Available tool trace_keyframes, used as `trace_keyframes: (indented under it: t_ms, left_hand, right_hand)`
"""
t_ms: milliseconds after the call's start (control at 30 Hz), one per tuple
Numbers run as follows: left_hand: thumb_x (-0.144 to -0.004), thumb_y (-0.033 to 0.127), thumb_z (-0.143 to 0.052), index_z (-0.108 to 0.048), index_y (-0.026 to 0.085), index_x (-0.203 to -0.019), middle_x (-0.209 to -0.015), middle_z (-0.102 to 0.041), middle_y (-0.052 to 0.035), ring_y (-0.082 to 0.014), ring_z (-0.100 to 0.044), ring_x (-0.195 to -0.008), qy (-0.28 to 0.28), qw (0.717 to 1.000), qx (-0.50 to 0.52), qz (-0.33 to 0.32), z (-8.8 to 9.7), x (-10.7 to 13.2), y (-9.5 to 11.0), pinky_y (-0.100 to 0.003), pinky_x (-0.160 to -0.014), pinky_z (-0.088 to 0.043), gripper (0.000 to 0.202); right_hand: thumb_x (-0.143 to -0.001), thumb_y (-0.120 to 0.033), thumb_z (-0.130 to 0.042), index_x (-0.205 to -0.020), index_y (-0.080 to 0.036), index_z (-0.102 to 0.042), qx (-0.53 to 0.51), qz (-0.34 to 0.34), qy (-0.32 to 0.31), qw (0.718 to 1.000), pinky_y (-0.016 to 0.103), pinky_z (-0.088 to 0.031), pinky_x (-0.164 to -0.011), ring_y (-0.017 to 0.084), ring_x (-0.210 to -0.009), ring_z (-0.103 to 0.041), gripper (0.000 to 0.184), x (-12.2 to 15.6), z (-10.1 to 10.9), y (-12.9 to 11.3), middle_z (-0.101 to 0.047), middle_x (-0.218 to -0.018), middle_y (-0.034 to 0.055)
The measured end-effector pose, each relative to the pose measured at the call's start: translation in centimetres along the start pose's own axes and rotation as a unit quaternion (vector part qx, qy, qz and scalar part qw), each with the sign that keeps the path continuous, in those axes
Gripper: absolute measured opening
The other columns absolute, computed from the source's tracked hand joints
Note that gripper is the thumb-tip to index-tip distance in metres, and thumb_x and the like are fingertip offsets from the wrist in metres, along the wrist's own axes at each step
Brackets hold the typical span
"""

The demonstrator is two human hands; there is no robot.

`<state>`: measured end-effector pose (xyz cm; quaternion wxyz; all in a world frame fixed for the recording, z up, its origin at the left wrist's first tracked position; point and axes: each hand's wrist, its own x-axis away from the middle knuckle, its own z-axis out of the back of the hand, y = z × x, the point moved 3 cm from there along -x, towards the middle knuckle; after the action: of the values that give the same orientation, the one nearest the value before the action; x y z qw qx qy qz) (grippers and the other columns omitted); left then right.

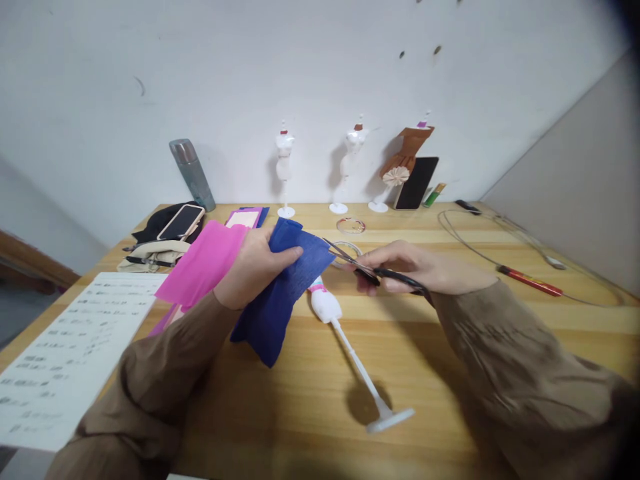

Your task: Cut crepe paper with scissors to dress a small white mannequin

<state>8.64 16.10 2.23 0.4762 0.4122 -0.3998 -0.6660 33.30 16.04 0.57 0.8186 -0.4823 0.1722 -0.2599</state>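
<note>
Sheet, deep blue [287, 297], thin, paper or cloth cannot be told: held up over the bench [425, 400], between the two hands

Left hand [265, 263]: closed on the sheet, thumb laid flat on its face

Right hand [417, 263]: fingers in the handles of black-handled scissors [375, 271], blades at the sheet's upper right edge; whether they bite cannot be told

Handling note, by judgement: pinch near the blades so the edge is taut; let the loose lower part hang free of folds; use short, even snips, turning the sheet rather than the wrist; keep the left thumb off the cutting line

White dress form [327, 308]: below the sheet, base toward the person, upper end partly hidden

Pink sheet [203, 260]: beside the left forearm

Handwritten page [65, 340]: left side

Metallic bottle [193, 175]: back left, near the wall
</note>
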Motion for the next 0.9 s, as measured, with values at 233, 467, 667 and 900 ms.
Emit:
trace_keyframes:
  t_ms: [233,467,667,900]
  left_hand:
    - [-0.068,0.033,-0.073,-0.069,0.013,-0.086,-0.086,-0.071,-0.0063,-0.0189,-0.064,-0.076,-0.014,0.998,0.065,0.014,-0.5,0.0,-0.2,-0.029,-0.067,-0.051,0.028]
    - [-0.068,0.032,-0.073,-0.069,0.012,-0.086,-0.083,-0.072,-0.0067,-0.019,-0.064,-0.073,-0.019,0.998,0.065,0.013,-0.6,0.2,-0.3,-0.029,-0.065,-0.051,0.027]
    - [-0.066,0.032,-0.075,-0.068,0.013,-0.082,-0.078,-0.071,-0.0049,-0.0198,-0.065,-0.073,0.023,0.998,0.051,0.004,-0.3,0.0,-0.4,-0.03,-0.066,-0.051,0.026]
    - [-0.065,0.027,-0.075,-0.069,0.014,-0.081,-0.08,-0.072,-0.0053,-0.0213,-0.066,-0.077,0.022,0.998,0.061,-0.012,-0.3,0.0,-0.3,-0.03,-0.068,-0.052,0.021]
  right_hand:
    - [-0.089,-0.062,-0.058,-0.107,-0.011,-0.07,-0.016,0.043,0.0,0.999,0.032,-0.05,-0.077,0.019,-0.083,-0.061,0.055,-0.9,-1.0,0.0,-0.066,-0.091,0.0098]
    - [-0.088,-0.064,-0.058,-0.1,-0.011,-0.068,-0.047,0.058,0.022,0.997,0.032,-0.049,-0.074,0.018,-0.078,-0.058,0.055,-1.8,-1.9,0.0,-0.064,-0.086,0.0078]
    - [-0.083,-0.067,-0.063,-0.087,-0.013,-0.067,-0.081,0.051,0.054,0.994,0.03,-0.047,-0.068,0.016,-0.072,-0.055,0.055,-2.1,-2.2,0.4,-0.061,-0.078,0.0053]
    - [-0.081,-0.063,-0.069,-0.106,-0.011,-0.071,-0.129,0.06,0.082,0.986,0.027,-0.043,-0.06,0.013,-0.064,-0.053,0.057,-2.0,-2.1,1.7,-0.06,-0.072,0.0024]
